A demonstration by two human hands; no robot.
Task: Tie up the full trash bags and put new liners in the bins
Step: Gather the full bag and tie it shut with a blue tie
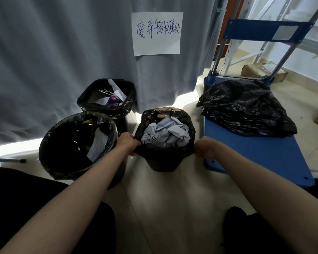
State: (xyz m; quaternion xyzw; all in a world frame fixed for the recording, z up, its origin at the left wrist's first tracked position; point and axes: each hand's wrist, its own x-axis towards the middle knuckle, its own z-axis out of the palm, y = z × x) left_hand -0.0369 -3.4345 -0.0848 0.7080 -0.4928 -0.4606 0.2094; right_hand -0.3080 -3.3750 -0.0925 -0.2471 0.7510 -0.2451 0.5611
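Observation:
Three bins with black liners stand on the floor. The small middle bin (162,164) holds a black bag (173,151) full of crumpled pale paper (165,133). My left hand (128,143) grips the bag's rim on its left side. My right hand (206,147) pinches the rim on its right side. A large round bin (62,162) at the left holds dark waste and paper. A third bin (106,97) stands behind, with paper and a wrapper inside.
A blue platform trolley (255,151) sits at the right, with a heap of black bags (246,107) on its deck. A grey curtain (62,52) with a handwritten paper sign (157,33) hangs behind the bins. Metal shelving (246,52) and cardboard stand far right. My dark-clothed knees fill the bottom.

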